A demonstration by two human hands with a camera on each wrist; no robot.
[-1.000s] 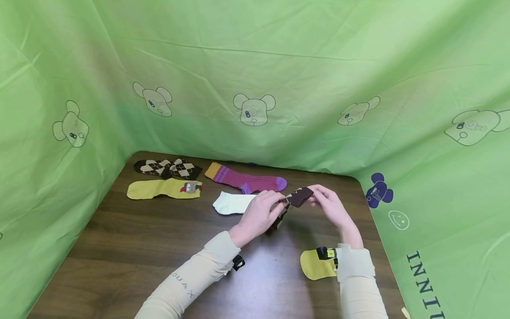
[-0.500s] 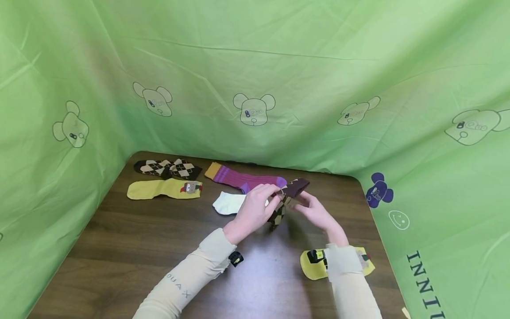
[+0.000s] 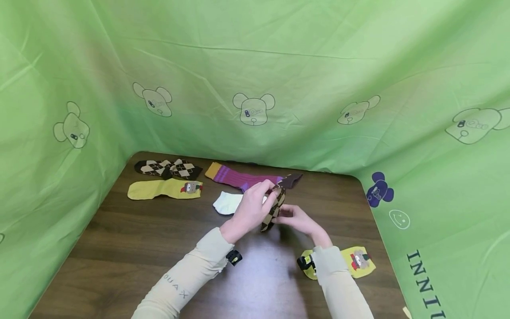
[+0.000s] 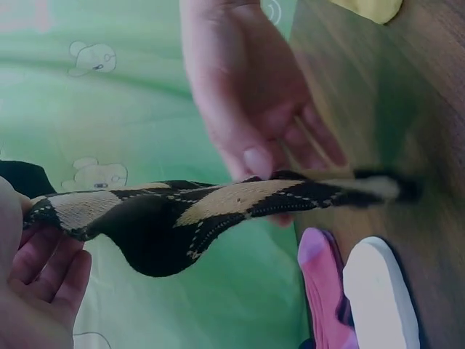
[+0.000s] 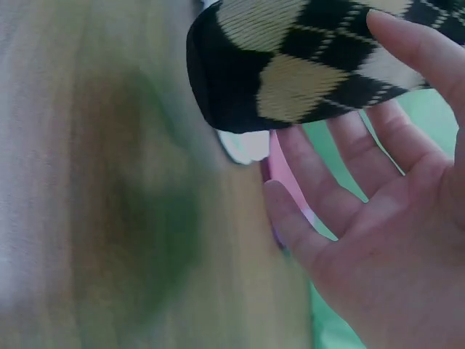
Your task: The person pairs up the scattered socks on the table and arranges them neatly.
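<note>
A dark brown and beige argyle sock (image 3: 275, 210) hangs in the air above the table. My left hand (image 3: 252, 208) pinches it just below its dark cuff, which sticks out beyond the fingers. Lower down, near the toe, my right hand (image 3: 299, 220) has its thumb on one side of the argyle sock (image 5: 312, 65) and its fingers on the other. In the left wrist view the sock's heel bulges between both hands. A white sock (image 3: 229, 204) lies partly hidden behind the left hand, and a purple sock (image 3: 235, 177) with a mustard cuff lies behind that.
At the back left, another argyle sock (image 3: 169, 168) lies above a yellow sock (image 3: 159, 189) with an animal motif. A matching yellow sock (image 3: 360, 262) sits partly under the right forearm. Green printed cloth (image 3: 255, 146) walls the brown table (image 3: 131, 248) on the visible sides.
My right hand has let go of the sock's cuff and moved down and left to its toe end. The left hand keeps its pinch, shifting slightly; the cuff now tips away to the back.
</note>
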